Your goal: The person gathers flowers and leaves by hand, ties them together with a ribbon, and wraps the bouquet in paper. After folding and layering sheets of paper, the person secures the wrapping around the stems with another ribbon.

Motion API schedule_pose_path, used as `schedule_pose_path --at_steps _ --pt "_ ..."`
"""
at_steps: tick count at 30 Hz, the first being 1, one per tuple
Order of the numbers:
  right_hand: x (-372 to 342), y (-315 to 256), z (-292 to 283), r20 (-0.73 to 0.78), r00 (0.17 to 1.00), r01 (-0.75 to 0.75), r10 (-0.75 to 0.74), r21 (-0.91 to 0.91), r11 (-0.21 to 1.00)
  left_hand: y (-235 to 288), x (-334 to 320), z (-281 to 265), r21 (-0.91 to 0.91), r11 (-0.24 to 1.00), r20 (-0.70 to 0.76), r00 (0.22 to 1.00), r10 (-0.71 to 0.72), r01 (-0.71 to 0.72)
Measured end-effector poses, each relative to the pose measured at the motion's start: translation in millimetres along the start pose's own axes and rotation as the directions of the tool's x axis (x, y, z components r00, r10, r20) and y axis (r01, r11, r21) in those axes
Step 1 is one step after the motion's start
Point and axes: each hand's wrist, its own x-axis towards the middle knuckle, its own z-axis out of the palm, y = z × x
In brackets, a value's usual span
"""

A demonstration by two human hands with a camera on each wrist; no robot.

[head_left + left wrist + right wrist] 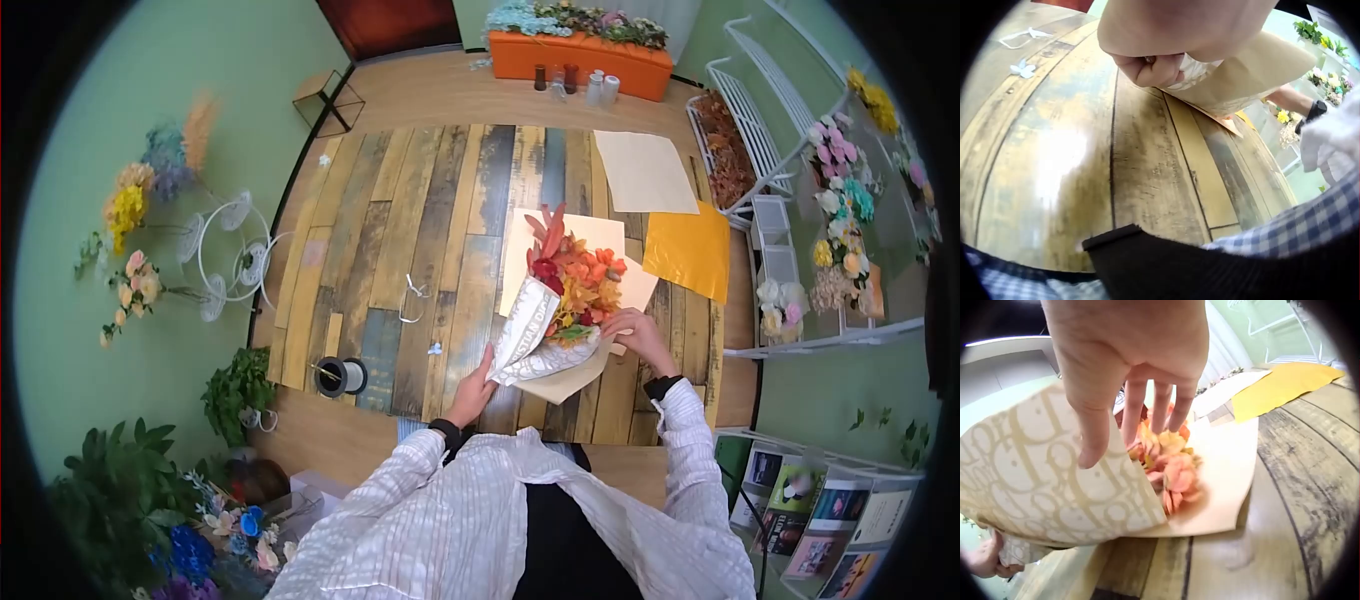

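A bouquet of orange, red and yellow flowers [590, 275] lies on the table, partly wrapped in white wrapping paper [527, 325] with a tan letter pattern. My left hand [472, 393] grips the gathered lower end of the wrap; its curled fingers [1159, 70] show in the left wrist view. At the bouquet's right side, my right hand [640, 338] holds the wrapping paper's edge. The right wrist view shows the thumb on the patterned outer face [1035, 469] and the fingers reaching inside, over the blooms [1175, 469]. A cream sheet [610, 235] lies under the flowers.
Beyond the bouquet lie a pale paper sheet [645, 172] and a yellow-orange sheet [690, 250]. A spool [342, 376] stands at the table's near left corner. A white ribbon loop [413, 297] and a small white flower [435, 348] are left of the bouquet.
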Motion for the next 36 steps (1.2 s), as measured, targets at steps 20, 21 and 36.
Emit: schedule_pose_path --at_steps 20,21,36 --pt "90 21 18 0.032 0.843 -0.517 0.538 0.328 0.791 11 -2 -14 0.143 0.977 -0.109 0.984 -0.142 0.157" --pt "89 13 14 0.041 0.861 -0.503 0.506 0.214 0.838 12 -1 -15 0.127 0.97 -0.119 0.974 -0.193 0.208" --pt "131 -101 54 0.593 0.797 0.396 -0.117 -0.367 0.842 34 -7 -20 0.172 0.984 -0.12 0.992 -0.024 0.045"
